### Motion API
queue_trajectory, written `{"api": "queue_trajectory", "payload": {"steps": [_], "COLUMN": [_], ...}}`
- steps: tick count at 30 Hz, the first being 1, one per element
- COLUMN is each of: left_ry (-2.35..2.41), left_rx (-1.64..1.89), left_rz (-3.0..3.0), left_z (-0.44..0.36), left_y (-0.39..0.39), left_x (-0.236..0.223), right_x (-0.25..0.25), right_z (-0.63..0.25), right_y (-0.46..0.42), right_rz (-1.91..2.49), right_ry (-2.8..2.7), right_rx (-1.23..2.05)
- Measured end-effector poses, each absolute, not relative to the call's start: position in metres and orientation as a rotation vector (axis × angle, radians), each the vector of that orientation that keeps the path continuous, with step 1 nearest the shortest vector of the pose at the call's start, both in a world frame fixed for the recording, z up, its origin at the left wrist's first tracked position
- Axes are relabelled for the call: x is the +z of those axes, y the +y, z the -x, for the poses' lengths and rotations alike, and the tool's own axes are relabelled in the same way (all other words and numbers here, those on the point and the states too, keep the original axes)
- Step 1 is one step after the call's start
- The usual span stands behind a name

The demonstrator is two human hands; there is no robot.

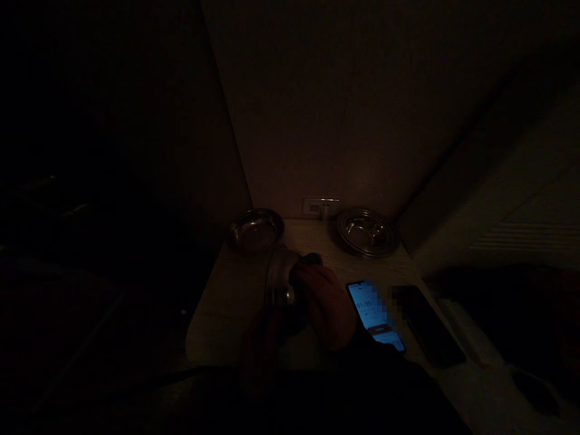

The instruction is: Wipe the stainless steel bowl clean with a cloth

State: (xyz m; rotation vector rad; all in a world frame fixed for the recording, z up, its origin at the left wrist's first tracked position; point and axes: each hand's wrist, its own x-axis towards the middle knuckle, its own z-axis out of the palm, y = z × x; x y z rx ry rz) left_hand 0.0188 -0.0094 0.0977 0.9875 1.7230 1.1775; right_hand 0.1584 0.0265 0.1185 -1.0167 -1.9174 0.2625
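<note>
The scene is very dark. A shiny metal bowl (280,275) is tipped on its side above the small table, its opening facing right. My left hand (260,338), barely lit, grips the bowl's lower edge from below. From the right, my right hand (328,305) reaches to the bowl's opening with its fingers curled. A dark bunched thing like a cloth (312,258) shows beyond those fingers, and they seem closed on it. The fingertips are hidden in shadow and inside the bowl.
One metal bowl (256,232) stands at the table's back left, and several stacked metal dishes (367,234) at the back right. A lit phone (367,308) and a dark flat phone-like object (432,326) lie on the right. A wall socket (321,206) sits behind the table (217,308).
</note>
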Motion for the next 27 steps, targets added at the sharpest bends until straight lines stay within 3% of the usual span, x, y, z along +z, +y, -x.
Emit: {"api": "queue_trajectory", "payload": {"steps": [7, 17, 27], "left_ry": [1.654, 1.586, 1.602], "left_rx": [1.191, 1.059, 1.013], "left_rz": [-1.025, -0.988, -1.079], "left_z": [-0.029, -0.052, -0.051], "left_y": [-0.005, -0.006, -0.008], "left_x": [0.110, 0.126, 0.125], "right_x": [0.118, 0.091, 0.102], "right_z": [-0.168, -0.180, -0.177], "right_y": [0.009, -0.008, -0.018], "right_rz": [0.954, 1.199, 1.180], "right_ry": [-1.969, -1.678, -1.682], "right_rx": [0.165, 0.335, 0.190]}}
